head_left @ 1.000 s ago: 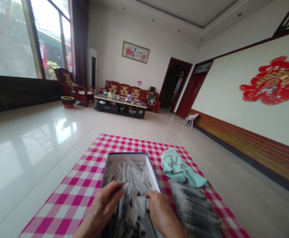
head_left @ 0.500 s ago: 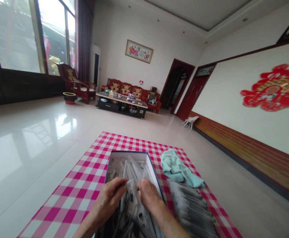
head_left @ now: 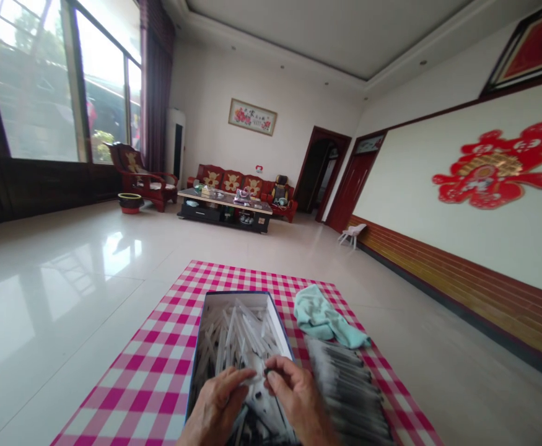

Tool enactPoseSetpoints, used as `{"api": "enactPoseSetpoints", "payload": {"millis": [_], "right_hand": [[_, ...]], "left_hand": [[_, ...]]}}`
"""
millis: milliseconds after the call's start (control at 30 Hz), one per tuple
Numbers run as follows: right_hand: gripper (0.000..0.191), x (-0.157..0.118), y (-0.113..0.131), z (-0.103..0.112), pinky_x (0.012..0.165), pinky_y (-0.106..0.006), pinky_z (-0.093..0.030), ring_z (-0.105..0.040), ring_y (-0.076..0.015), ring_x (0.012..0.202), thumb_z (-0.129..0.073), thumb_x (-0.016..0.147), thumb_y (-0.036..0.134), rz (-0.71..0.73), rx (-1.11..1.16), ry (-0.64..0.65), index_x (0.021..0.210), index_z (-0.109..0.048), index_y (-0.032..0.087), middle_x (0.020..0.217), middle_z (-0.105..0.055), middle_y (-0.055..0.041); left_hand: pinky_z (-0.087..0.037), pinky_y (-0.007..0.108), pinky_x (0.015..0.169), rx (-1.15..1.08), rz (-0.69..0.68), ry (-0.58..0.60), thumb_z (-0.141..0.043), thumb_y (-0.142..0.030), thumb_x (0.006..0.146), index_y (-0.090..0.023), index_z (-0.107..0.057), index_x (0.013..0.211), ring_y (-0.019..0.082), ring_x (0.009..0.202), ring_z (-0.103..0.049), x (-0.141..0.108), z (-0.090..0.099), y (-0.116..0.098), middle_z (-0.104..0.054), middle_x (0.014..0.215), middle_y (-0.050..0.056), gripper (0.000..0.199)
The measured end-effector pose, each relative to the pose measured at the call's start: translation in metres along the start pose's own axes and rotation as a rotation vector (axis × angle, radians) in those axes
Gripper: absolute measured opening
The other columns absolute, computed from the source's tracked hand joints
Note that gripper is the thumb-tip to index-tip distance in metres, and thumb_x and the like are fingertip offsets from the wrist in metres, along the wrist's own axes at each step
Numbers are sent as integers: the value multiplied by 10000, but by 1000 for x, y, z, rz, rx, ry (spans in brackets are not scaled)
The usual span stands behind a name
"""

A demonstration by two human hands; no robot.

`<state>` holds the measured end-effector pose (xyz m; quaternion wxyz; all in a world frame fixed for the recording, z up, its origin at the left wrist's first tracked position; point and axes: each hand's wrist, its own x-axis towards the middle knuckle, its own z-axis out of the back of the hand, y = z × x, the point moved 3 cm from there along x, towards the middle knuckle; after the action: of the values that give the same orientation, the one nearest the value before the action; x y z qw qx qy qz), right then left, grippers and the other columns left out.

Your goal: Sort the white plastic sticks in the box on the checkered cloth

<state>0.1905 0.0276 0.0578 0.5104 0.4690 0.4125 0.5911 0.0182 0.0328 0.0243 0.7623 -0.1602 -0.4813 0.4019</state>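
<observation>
Loving how this pink-and-white gingham cloth is popping: on it, a blue-rimmed box is showing off white tubes with black ends, and a mint-green towel is adding soft colour just beside it.

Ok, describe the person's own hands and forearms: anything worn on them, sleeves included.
The left hand and right hand are bare, with no gloves and no ring or watch that can be made out. The left forearm and right forearm show no sleeve within the frame.

Daylight pours through the windows; glare marks the tile floor; the right hand blurs.
</observation>
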Motion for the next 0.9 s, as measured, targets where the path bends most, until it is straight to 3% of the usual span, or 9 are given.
{"api": "enactPoseSetpoints", "payload": {"millis": [100, 300, 433, 767, 900], "right_hand": [[265, -10, -4, -4, 631, -258, -487, -611, -172, 676, -567, 786, 373, 5, 15, -13, 918, -655, 162, 786, -673, -44], [186, -19, 12, -7, 694, -270, -482, -617, -191, 733, -518, 777, 247, 88, -162, -44, 848, -666, 161, 761, -651, -43], [193, -24, 21, -6, 715, -259, -472, -618, -190, 758, -494, 761, 174, 177, -299, -62, 810, -681, 165, 781, -650, -56], [233, -21, 7, -6, 721, -253, -481, -631, -200, 777, -506, 767, 200, 123, -242, -16, 885, -703, 159, 814, -669, -71], [252, -20, 6, -6, 655, -262, -487, -630, -203, 691, -504, 781, 261, 62, -203, -17, 873, -704, 136, 734, -661, -71]], "left_hand": [[-551, 231, 735, 75, 5, -74, -480, -462, 873, -315, -671, 1042, 178, 843, -683, -10, -1, 0, -708, 927, 37, 294], [-515, 193, 626, 15, -54, 91, -423, -331, 922, -292, -635, 1106, 130, 661, -641, -7, -4, -5, -641, 739, 12, 284], [-479, 183, 580, 6, -90, 91, -424, -288, 921, -272, -643, 1091, 120, 611, -610, -4, -3, -12, -591, 676, -2, 277], [-444, 172, 559, 20, -108, 136, -404, -254, 920, -235, -637, 1088, 112, 599, -602, -6, -12, -1, -581, 685, 1, 288], [-438, 170, 577, 11, -91, 156, -420, -225, 913, -237, -632, 1087, 112, 622, -606, -6, -14, 2, -583, 709, 4, 274]]}}
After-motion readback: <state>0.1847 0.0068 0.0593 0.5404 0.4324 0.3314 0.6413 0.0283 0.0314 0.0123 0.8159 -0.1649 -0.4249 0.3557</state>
